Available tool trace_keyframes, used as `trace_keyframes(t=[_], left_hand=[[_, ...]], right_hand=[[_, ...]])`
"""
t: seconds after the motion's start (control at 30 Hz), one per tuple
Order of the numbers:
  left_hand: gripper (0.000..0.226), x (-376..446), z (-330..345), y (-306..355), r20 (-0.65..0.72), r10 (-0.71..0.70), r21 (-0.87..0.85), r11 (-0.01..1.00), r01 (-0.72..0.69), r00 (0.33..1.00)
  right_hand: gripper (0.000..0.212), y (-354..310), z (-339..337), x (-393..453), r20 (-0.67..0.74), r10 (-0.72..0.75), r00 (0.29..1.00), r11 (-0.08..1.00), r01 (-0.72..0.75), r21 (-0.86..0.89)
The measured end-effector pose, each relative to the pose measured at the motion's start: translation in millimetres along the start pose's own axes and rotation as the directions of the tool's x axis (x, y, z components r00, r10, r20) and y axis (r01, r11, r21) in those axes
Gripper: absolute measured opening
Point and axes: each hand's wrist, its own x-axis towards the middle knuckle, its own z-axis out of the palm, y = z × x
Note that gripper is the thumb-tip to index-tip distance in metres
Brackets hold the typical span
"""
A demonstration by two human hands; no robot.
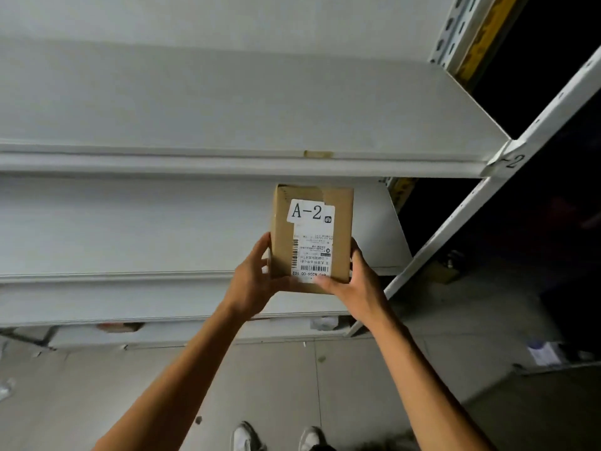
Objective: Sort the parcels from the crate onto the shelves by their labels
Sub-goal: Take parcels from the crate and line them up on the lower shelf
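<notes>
A small brown cardboard parcel with a white label reading "A-2" and a shipping sticker is held up in front of the white metal shelves. My left hand grips its lower left side. My right hand grips its lower right corner, thumb across the sticker. The parcel hovers just below the front rail of the shelf whose right post carries a mark ending in "-2". A lower shelf lies behind the parcel. The crate is out of view.
The slanted white upright post bounds the shelves on the right, with dark space beyond it. Tiled floor lies below, with my shoes at the bottom edge and some papers at the right.
</notes>
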Motion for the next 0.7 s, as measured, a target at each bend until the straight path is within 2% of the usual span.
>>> trace_keyframes(t=[0.13,0.37,0.7], left_hand=[[0.081,50,39,2,-0.02,0.026,0.037,0.999,-0.025,0.999],[0.074,123,103,-17,-0.06,0.055,0.075,0.996,-0.051,0.997],[0.076,191,142,-44,-0.124,0.114,0.16,0.983,-0.094,0.986]], right_hand=[[0.066,28,-33,35,-0.08,0.038,0.996,0.998,-0.041,-0.041],[0.055,96,-74,105,-0.097,0.046,0.994,0.995,-0.054,-0.084],[0.057,149,-75,175,-0.231,-0.04,0.972,0.991,0.01,-0.132]])
